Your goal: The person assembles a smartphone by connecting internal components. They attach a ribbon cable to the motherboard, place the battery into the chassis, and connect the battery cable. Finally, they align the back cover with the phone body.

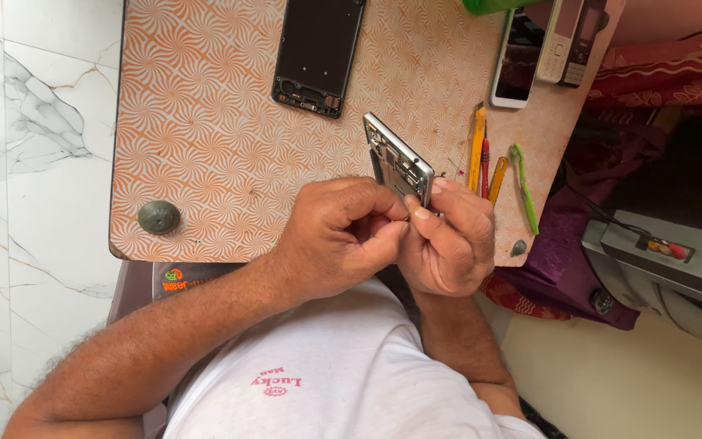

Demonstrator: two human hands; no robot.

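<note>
Both hands, left and right, fingers clamped on tilted phone frame above patterned table.

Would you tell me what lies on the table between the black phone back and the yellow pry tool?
In the head view, the phone frame held in both hands stands between the black phone back and the yellow pry tool.
</note>
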